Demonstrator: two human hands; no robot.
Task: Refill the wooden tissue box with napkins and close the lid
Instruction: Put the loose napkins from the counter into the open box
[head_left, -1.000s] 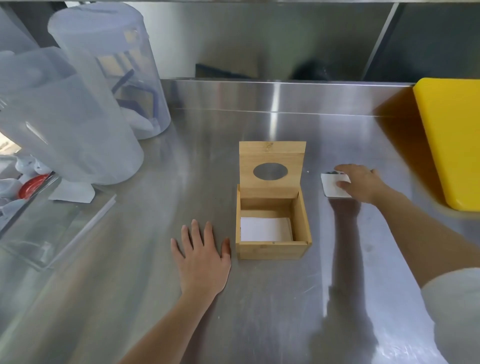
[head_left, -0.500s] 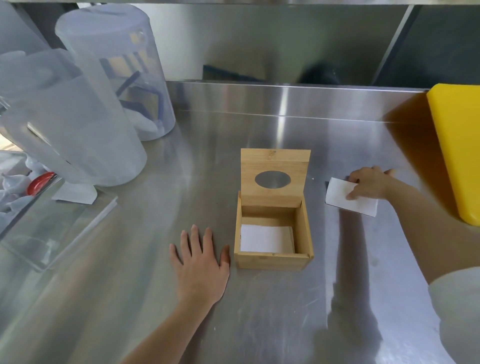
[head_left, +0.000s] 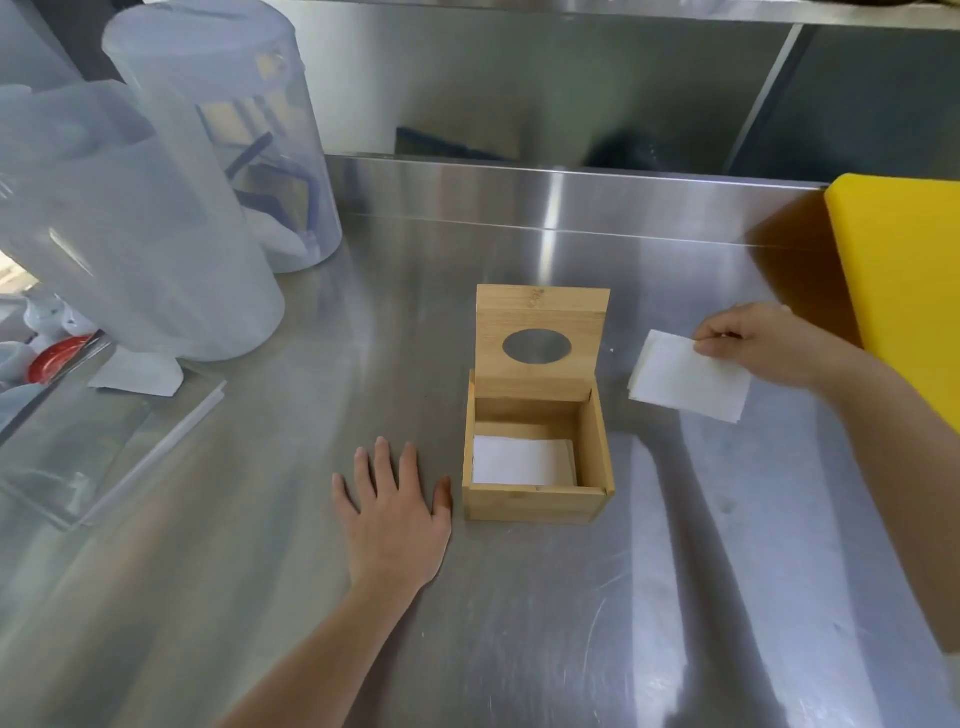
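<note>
The wooden tissue box (head_left: 537, 501) stands mid-counter with its lid (head_left: 541, 340) swung up and back; the lid has an oval hole. White napkins (head_left: 522, 460) lie flat on the box floor. My right hand (head_left: 758, 345) pinches a thin stack of white napkins (head_left: 688, 382) by its top edge, lifted off the counter to the right of the box. My left hand (head_left: 392, 512) lies flat with fingers spread on the steel, just left of the box, thumb close to its front corner.
Two tall translucent plastic containers (head_left: 156, 218) stand at the back left. A clear acrylic tray (head_left: 104, 436) and a loose white paper (head_left: 137, 374) lie at the left. A yellow board (head_left: 906, 291) leans at the right edge. The steel backsplash (head_left: 519, 187) closes the rear.
My right hand has picked the napkin stack up from the counter and raised it, so it now hangs from my fingers. My left hand and the box have stayed put.
</note>
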